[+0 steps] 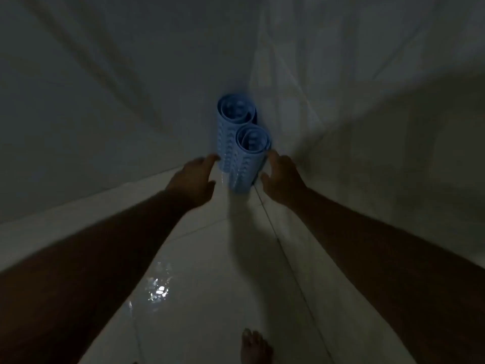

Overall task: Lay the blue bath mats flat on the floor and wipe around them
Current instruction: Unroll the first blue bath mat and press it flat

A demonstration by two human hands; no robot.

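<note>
Left grip (pixel 194 179): fingers spread and loosely extended, holding nothing. The forefinger tip lies at the left side of the rear mat roll (pixel 229 114); the blur and dim light do not show whether they touch.

Right grip (pixel 282 179): likewise spread, palm turned inward, holding nothing. Its fingertips are just beside the right side of the front mat roll (pixel 248 164); contact cannot be told.

Both mats are pale blue, each rolled into a tube and standing on end in the corner where two white walls (pixel 105 101) meet. The front roll touches the rear one. Rows of raised bumps show on their outer faces, and each open top shows the inner coil.

The tiled floor (pixel 210 258) is glossy, with a wet patch (pixel 157 287) glinting beside the left forearm. A bare foot (pixel 256 348) stands at the lower edge.
</note>
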